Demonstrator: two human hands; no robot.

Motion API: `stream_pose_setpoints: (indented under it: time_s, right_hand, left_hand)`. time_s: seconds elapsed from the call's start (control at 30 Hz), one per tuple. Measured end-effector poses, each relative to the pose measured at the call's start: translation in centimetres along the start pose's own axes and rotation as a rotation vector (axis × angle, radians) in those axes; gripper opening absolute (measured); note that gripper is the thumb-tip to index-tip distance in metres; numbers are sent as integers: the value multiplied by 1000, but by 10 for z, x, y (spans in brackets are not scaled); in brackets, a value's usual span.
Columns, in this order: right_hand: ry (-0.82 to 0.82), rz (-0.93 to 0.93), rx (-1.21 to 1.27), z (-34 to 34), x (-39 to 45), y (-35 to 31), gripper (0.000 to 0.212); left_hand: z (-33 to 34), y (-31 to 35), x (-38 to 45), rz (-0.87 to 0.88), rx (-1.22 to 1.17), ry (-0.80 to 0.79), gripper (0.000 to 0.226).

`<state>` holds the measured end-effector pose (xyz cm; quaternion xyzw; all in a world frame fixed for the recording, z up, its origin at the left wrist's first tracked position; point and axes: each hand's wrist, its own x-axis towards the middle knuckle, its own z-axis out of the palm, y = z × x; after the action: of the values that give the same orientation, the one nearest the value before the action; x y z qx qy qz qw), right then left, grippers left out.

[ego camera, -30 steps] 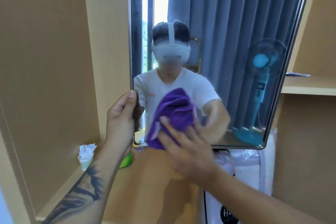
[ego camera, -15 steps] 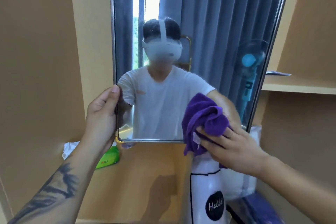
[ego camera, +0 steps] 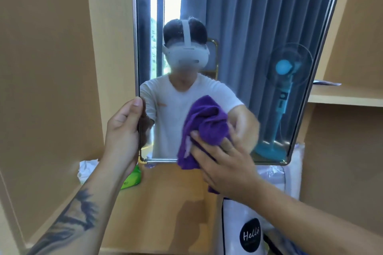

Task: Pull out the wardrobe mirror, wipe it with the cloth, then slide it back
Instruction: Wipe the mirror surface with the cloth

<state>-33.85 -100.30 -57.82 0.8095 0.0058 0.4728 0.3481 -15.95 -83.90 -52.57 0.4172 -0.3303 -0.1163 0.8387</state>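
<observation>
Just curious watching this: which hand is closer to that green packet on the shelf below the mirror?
Left. The left hand grips the mirror edge just above the green packet; the right hand presses the purple cloth farther right.

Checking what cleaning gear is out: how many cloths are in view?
1: the purple cloth, pressed by the right hand on the mirror near its lower edge. Others may be hidden behind the mirror.

Head camera faces forward and slightly down, close to the mirror (ego camera: 238, 27).

Tan wardrobe panels (ego camera: 51, 68) all round, wooden shelf (ego camera: 348, 97) at right, wooden base (ego camera: 165, 203) below
</observation>
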Motion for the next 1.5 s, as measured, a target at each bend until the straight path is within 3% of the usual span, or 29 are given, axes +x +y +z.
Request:
stream_pose_setpoints:
  time_s: [0.2,0.3,0.4,0.5,0.63,0.77,0.87,0.97,1.13,1.33,1.5]
  right_hand:
    - [25,-58,82,15,34,-40,42]
    - [17,-183,23,5,14,-2,42]
    - [-2,-186,-23,-11,-19,54,44]
    - [-77,-112,-59,-29,-54,99,45]
    - [-153,76,-76,-43,-84,121,29]
    - [-43,191,-101,-31,-70,89,27]
    - [8,341,-22,-14,-38,42,38]
    - [-5,210,10,10,-4,-13,32]
    - [18,58,159,30,46,-77,42]
    - [-47,-98,61,22,7,-26,41]
    - [-157,-99,21,-9,-58,47,49]
  left_hand:
    - [-3,-3,1,24,-63,-71,26]
    - [-6,-3,2,27,-4,-51,28]
    - [-7,-4,4,36,-13,-59,38]
    - [-8,-7,5,63,-24,-67,49]
    - [-7,-9,6,55,1,-16,54]
    - [-4,-9,5,46,-26,-4,36]
    - [-3,-9,4,44,-23,-6,35]
    - [-1,-6,3,24,-40,-7,32]
    - [-1,-8,3,38,-63,-26,26]
    - [-7,-8,8,23,-11,-59,29]
    - [-7,-10,11,32,20,-45,35]
